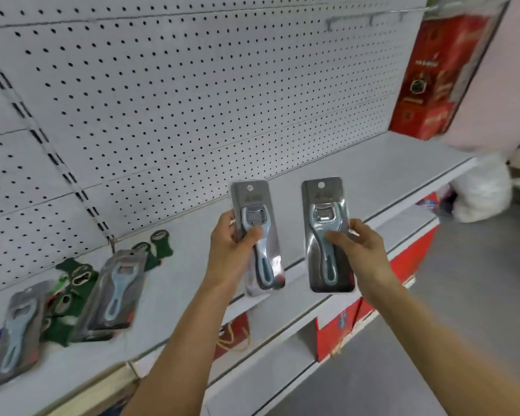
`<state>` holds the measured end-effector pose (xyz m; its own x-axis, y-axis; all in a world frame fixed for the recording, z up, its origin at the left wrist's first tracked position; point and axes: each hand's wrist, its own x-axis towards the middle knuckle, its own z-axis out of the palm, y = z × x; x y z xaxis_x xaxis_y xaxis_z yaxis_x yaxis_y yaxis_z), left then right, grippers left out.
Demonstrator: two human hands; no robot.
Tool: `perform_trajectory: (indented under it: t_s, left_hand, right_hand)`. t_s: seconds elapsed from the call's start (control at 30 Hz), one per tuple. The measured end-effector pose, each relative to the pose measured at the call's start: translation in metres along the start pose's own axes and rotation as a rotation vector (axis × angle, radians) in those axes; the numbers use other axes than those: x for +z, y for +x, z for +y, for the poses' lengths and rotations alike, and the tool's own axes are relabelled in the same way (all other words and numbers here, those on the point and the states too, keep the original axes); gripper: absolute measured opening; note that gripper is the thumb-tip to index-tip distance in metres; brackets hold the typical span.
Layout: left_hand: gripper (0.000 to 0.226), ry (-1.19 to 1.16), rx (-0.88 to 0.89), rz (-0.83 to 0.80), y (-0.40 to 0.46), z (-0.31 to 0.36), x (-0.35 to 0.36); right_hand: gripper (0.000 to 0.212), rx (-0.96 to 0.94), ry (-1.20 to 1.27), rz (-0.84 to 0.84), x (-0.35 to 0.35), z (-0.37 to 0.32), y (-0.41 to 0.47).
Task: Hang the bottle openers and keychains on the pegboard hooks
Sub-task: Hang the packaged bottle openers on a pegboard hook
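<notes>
Each grip closed on one blister pack above the shelf [357,175]: the left hand [233,241] held a carded bottle opener [257,235], the right hand [359,247] pinched another pack [327,235]. More packs [114,289] and green keychains [72,280] lay left beneath the pegboard [192,100].

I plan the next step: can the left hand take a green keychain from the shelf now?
Probably not yet: the left hand already grips a packaged bottle opener. The green keychains lie uncovered on the shelf, so the path looks free.
</notes>
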<state>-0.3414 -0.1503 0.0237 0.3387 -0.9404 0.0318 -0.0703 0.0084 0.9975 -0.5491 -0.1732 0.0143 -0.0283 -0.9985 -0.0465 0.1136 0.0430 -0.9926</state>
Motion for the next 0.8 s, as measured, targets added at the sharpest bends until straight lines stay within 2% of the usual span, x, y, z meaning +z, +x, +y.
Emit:
perform_trajectory:
  t_s: [0.17,0.37,0.57,0.8]
  left_hand:
    - [0.033,-0.030,-0.011,-0.091,-0.014,-0.002,0.106]
    - [0.033,-0.009,-0.019,-0.176,-0.008,0.006,0.193]
    - [0.033,-0.029,-0.010,-0.198,0.027,0.013,0.263]
    - [0.033,-0.106,0.019,-0.176,0.102,0.034,0.364]
  right_hand:
    - [0.016,0.030,0.019,0.112,-0.095,0.003,0.011]
    - [0.016,0.032,0.025,0.193,-0.177,-0.003,0.044]
    - [0.016,-0.002,0.033,0.159,-0.230,-0.017,0.101]
    - [0.014,-0.054,0.044,0.093,-0.288,-0.055,0.215]
